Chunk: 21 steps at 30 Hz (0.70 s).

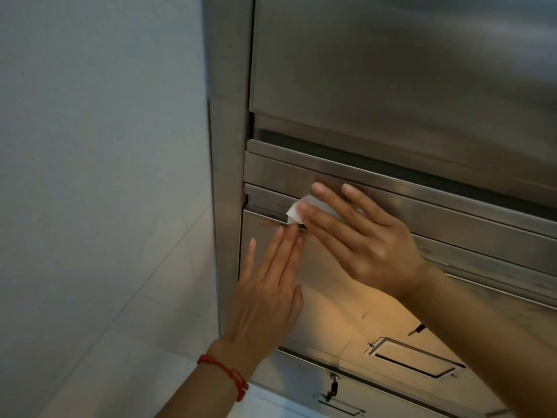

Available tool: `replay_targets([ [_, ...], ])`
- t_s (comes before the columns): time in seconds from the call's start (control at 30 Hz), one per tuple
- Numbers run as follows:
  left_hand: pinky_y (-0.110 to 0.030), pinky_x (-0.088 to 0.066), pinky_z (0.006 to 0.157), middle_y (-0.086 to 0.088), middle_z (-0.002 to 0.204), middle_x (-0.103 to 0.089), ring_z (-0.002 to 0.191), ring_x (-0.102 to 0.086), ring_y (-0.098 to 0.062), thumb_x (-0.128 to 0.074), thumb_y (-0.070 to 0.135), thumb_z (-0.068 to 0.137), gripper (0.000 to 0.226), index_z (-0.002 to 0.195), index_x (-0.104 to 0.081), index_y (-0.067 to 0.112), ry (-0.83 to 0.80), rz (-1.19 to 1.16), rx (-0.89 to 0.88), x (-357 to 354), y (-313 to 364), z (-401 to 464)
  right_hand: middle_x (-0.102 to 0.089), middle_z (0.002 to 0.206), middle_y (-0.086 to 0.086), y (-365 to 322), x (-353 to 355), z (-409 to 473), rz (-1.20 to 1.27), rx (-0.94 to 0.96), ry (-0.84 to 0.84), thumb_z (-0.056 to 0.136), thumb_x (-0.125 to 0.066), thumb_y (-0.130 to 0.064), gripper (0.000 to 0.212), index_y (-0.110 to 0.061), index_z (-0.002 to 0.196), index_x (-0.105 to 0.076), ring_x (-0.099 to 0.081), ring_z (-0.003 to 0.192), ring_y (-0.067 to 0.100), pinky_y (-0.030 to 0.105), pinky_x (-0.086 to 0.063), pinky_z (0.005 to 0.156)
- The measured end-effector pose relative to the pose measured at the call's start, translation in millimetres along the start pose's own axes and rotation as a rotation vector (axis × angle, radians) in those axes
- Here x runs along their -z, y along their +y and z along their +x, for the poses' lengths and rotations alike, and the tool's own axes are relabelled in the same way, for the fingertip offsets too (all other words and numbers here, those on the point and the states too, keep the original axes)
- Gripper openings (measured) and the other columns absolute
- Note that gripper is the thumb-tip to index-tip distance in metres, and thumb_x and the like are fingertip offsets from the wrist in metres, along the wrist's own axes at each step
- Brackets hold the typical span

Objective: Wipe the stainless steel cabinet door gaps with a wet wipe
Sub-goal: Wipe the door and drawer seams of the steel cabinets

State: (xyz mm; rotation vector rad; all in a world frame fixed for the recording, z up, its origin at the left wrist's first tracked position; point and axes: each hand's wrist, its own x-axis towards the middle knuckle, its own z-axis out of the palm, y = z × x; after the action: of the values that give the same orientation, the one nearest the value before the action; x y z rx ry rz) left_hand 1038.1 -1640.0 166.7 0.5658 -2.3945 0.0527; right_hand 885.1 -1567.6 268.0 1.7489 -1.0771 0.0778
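The right hand (355,236) presses the white wet wipe (297,211) with straight fingers into the door gap (265,217) of the stainless steel cabinet (391,70). The left hand (268,292) lies flat, fingers straight, on the door (331,306) below.

Left hand (265,285) flat, fingers straight and together, pointing up; right hand (358,236) above it, fingers spread and extended to the left; both forearms raised from below

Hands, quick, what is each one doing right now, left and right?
Left hand: open, straight fingers flat on the cabinet door, fingertips by the gap.
Right hand: open, straight fingers pressing the wet wipe onto the gap.
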Motion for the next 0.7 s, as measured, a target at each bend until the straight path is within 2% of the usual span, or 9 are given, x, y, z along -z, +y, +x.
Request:
replay_targets([
  [0.33,-0.06,-0.031,0.104,-0.019,0.147,-0.032,0.136,-0.029,-0.031,-0.038,0.025,0.084,0.062,0.14,-0.032,-0.002,0.004,0.007,0.003,-4.5,11.0,1.3,-0.058,0.126,0.017,5.2,6.4,-18.5,0.008,0.007,-0.021,0.094,-0.047,-0.003,0.029,-0.001,0.116,-0.065,-0.052,0.121,0.031,0.047,-0.038,0.104],
  [0.43,-0.059,-0.027,0.105,-0.019,0.147,-0.031,0.137,-0.027,-0.029,-0.039,0.025,0.084,0.063,0.141,-0.027,-0.001,0.018,0.011,0.002,-5.9,13.7,2.3,-0.058,0.125,0.018,7.3,8.5,-21.8,0.0,0.007,-0.017,0.095,-0.046,-0.003,0.028,-0.001,0.115,-0.066,-0.052,0.12,0.031,0.046,-0.038,0.103],
  [0.57,-0.062,-0.031,0.102,-0.02,0.145,-0.035,0.134,-0.032,-0.032,-0.039,0.023,0.083,0.061,0.138,-0.034,-0.003,0.027,-0.006,0.009,-6.7,20.8,3.2,-0.059,0.125,0.017,7.4,9.0,-22.1,0.019,-0.001,-0.01,0.093,-0.05,-0.004,0.027,-0.001,0.114,-0.067,-0.053,0.12,0.031,0.045,-0.038,0.104],
  [0.7,-0.06,-0.031,0.103,-0.019,0.147,-0.032,0.136,-0.03,-0.029,-0.039,0.024,0.084,0.062,0.14,-0.032,-0.002,0.025,-0.015,-0.009,-7.3,25.3,3.6,-0.057,0.126,0.017,10.7,14.5,-32.2,-0.013,0.0,-0.014,0.093,-0.049,-0.004,0.028,-0.002,0.116,-0.066,-0.052,0.121,0.03,0.043,-0.038,0.104],
])
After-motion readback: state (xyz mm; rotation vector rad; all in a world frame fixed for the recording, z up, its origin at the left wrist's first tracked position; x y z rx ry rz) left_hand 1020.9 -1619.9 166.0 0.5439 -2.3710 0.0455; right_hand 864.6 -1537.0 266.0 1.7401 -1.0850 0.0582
